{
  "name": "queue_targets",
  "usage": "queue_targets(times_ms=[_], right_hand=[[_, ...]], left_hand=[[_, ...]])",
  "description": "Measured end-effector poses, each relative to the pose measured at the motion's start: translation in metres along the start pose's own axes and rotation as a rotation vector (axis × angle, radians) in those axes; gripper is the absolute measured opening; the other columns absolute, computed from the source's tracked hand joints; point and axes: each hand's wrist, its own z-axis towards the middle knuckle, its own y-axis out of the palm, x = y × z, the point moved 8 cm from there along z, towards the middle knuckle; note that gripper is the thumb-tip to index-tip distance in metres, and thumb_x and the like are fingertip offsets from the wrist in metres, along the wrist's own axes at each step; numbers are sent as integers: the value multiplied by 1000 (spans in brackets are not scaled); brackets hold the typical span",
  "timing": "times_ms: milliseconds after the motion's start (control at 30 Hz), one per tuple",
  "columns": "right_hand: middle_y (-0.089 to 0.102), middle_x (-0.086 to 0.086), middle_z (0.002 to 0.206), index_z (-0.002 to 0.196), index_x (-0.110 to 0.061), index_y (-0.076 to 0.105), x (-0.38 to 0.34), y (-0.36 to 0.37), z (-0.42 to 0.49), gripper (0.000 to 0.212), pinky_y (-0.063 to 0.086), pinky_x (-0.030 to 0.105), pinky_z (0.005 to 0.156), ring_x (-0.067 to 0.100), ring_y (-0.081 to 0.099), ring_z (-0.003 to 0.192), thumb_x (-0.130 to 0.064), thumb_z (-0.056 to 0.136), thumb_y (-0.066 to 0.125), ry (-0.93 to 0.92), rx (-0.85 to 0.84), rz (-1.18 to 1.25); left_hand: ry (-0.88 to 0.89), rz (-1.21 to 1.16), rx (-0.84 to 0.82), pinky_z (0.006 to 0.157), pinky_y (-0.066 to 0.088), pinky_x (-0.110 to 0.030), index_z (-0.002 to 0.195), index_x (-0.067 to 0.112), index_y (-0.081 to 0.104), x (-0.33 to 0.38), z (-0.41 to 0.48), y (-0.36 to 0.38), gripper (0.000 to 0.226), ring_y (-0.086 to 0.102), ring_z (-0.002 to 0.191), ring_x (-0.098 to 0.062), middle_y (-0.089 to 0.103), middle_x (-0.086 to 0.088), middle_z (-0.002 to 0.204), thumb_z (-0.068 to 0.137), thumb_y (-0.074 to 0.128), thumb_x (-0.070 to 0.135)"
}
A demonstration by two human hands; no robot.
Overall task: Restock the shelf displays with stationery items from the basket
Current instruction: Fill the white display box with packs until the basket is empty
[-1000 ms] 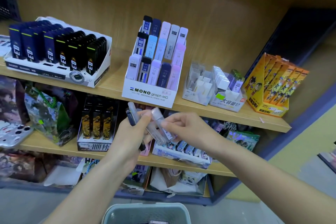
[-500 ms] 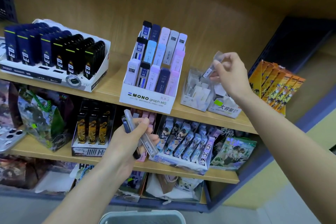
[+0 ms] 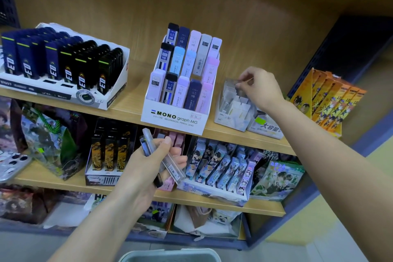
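The upper shelf (image 3: 127, 102) carries the displays. The grey basket (image 3: 165, 256) shows only its rim at the bottom edge of the view, below your arms. On the shelf the big MONO box (image 3: 174, 120) stands in the middle. Just beside it, on the right, stands the small display box (image 3: 230, 110), which is the one you are filling.

Your right hand (image 3: 262, 88) is at the top of this box. Its thumb and fingers are closed narrow and pinch one clear case (image 3: 242, 82) over the back row. I cannot tell if the case already sits in a slot or is a little above it.

Your left hand (image 3: 144, 170) is lower and to the left, well apart from that box. Its fingers are curled round the slim cases (image 3: 173, 167), which wait for their turn. Their long axis is slanted, from upper left to lower right, and the upper ends stand free above your thumb.

I judge that the next move turns on this: the small display box lies up and to the right of the slim cases, and your right hand is much nearer to it. So the right hand should come down and left, take one case by its free end, and turn it upright to match the slots.
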Motion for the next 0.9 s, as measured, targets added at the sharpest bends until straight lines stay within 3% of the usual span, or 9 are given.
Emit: queue_targets(times_ms=[100, 233, 300, 400, 533, 633, 767, 833, 900], right_hand=[[56, 9, 117, 111, -12, 62, -1, -4, -6, 22, 46, 37, 85, 23, 53, 106, -22, 91, 61, -18, 72, -116], [53, -3, 95, 102, -14, 54, -33, -23, -59, 9, 43, 24, 72, 3, 48, 77, -20, 96, 51, -101, 236, 180], [53, -11, 82, 91, -21, 52, -51, -10, -96, 9, 42, 18, 65, 0, 48, 68, -28, 97, 49, -95, 81, 309], [57, -12, 75, 85, -26, 56, -75, 31, -150, 16, 47, 20, 64, 5, 55, 67, -40, 92, 53, -20, -283, 443], [65, -9, 83, 91, -24, 61, -91, 67, -186, 12, 51, 22, 70, 8, 56, 68, -34, 87, 65, -39, -415, 472], [69, -2, 88, 95, -21, 65, -92, 71, -190, 9, 53, 26, 71, 14, 58, 68, -24, 87, 66, -50, -446, 465], [64, -12, 79, 89, -28, 63, -77, 53, -187, 3, 51, 18, 64, -1, 59, 62, -26, 87, 66, -5, -452, 439], [63, -9, 82, 86, -28, 56, -64, 34, -179, 12, 51, 17, 61, 1, 60, 63, -23, 87, 66, 66, -413, 451], [64, -3, 83, 91, -27, 47, -49, 12, -164, 22, 57, 30, 72, 10, 67, 72, -15, 87, 65, 143, -350, 497]], left_hand=[[-12, 2, -5, 65, 61, -32, 93, 7, 56, 0, 0, 1, 11, 72, 80, -27, 72, -12, 83, 92, 55, 19], [-13, -1, 17, 91, 49, -49, 97, 9, 54, -1, 1, -3, 12, 71, 91, -28, 73, -11, 91, 94, 52, 21], [-12, 7, 19, 99, 42, -54, 96, 11, 53, -2, 2, -3, 12, 70, 92, -25, 71, -10, 95, 95, 50, 23], [-17, 14, 12, 99, 46, -49, 101, 9, 55, -6, 2, 0, 17, 70, 94, -24, 70, -13, 102, 96, 49, 24], [-34, 61, 1, 96, 49, -43, 104, 6, 60, -12, -4, 6, 24, 68, 98, -28, 71, -15, 103, 95, 52, 27], [-7, 125, -18, 86, 54, -38, 91, 8, 61, -8, -9, 10, 20, 70, 85, -23, 71, -11, 87, 95, 53, 27], [30, 189, -45, 60, 59, -27, 91, 6, 62, 6, -11, 7, 22, 70, 67, -16, 72, -6, 83, 95, 53, 25], [72, 328, -6, 37, 41, -18, 80, 9, 55, 14, -11, -1, 24, 47, 40, -9, 59, 4, 57, 96, 52, 28], [84, 442, -13, 33, 23, -16, 72, 12, 42, 18, -9, -3, 33, 25, 37, -8, 37, 8, 44, 95, 51, 34]])
